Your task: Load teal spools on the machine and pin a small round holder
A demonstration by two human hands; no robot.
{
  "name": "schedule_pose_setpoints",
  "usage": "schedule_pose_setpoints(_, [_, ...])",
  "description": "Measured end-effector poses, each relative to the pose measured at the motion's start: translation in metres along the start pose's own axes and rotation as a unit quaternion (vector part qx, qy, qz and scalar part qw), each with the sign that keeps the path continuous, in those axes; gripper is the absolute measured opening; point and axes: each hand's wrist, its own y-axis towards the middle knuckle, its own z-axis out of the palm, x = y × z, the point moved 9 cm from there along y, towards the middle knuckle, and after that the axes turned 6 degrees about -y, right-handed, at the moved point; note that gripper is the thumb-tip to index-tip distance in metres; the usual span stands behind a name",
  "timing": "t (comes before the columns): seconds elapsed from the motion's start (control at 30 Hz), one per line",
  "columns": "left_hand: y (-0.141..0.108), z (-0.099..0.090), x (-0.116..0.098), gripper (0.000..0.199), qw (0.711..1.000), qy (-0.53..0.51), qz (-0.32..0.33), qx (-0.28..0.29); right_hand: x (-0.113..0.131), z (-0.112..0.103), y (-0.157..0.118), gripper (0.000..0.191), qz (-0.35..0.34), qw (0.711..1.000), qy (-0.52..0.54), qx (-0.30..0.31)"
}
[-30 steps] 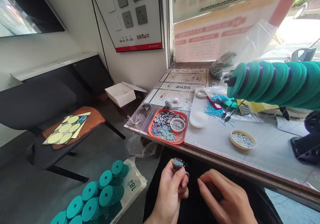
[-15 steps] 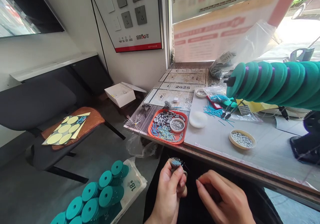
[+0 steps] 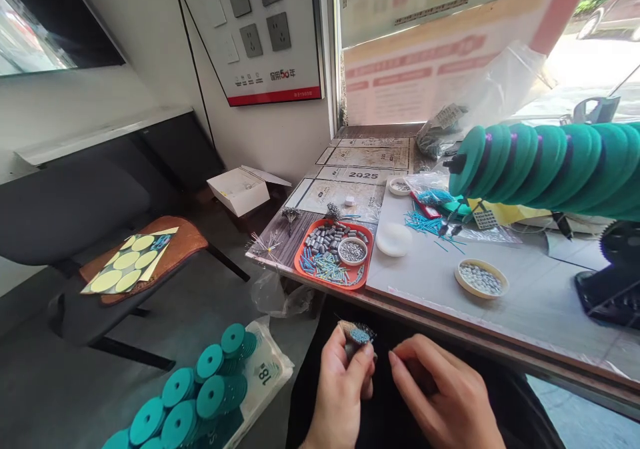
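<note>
My left hand [image 3: 343, 385] is closed around a small bundle [image 3: 361, 335] held upright above my lap. The bundle has a tan wrap, a packed blue-grey end and fine dark strands sticking out. Just to its right, my right hand [image 3: 445, 389] has thumb and forefinger pinched together; anything between them is too small to make out. A gap separates the two hands. Beyond them at the table's edge lies an orange-red tray [image 3: 298, 262] with grey cylinders [image 3: 325, 239], blue and pale green thin pieces [image 3: 327, 267] and a round dish [image 3: 341, 257] of tiny metallic bits.
On the table [image 3: 425, 279] are a white round lid [image 3: 395, 240], a shallow dish [image 3: 457, 282] of grey pellets, blue sticks [image 3: 423, 222] and a rod of green foam discs [image 3: 530, 165]. More green spools [image 3: 210, 395] stand in a box at lower left. A chair [image 3: 125, 322] is left.
The bundle in my left hand has tipped slightly to the right, showing more of its tan wrap. My right hand has shifted a little left and up. The whole view has moved slightly.
</note>
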Motion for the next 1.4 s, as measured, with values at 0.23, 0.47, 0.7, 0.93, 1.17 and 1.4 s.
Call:
schedule_pose_setpoints(0.23, [-0.001, -0.002, -0.016, 0.034, 0.989, 0.106, 0.102, 0.004, 0.001, 0.0, 0.001, 0.022, -0.001, 1.0, -0.003, -0.004])
schedule_pose_setpoints(0.47, [-0.004, -0.005, -0.023, 0.029, 0.985, 0.119, 0.126, -0.017, 0.005, 0.0, 0.001, 0.02, -0.024, 1.0, 0.005, -0.004])
schedule_pose_setpoints(0.7, [0.0, -0.009, -0.008, 0.028, 0.997, 0.047, 0.059, -0.027, 0.033, -0.011, 0.006, 0.017, -0.168, 0.979, -0.101, -0.052])
schedule_pose_setpoints(0.93, [-0.002, -0.001, -0.02, 0.021, 0.993, -0.091, 0.074, -0.007, 0.046, -0.01, 0.005, 0.028, -0.228, 0.958, -0.161, -0.065])
schedule_pose_setpoints(1.17, [-0.002, 0.009, -0.025, 0.021, 0.973, -0.23, 0.012, -0.007, 0.051, -0.003, 0.003, 0.032, -0.248, 0.962, -0.105, -0.041])
schedule_pose_setpoints(1.4, [0.001, -0.008, -0.04, 0.033, 0.973, -0.224, 0.005, -0.054, 0.034, -0.008, -0.004, 0.023, -0.188, 0.982, -0.017, -0.012])
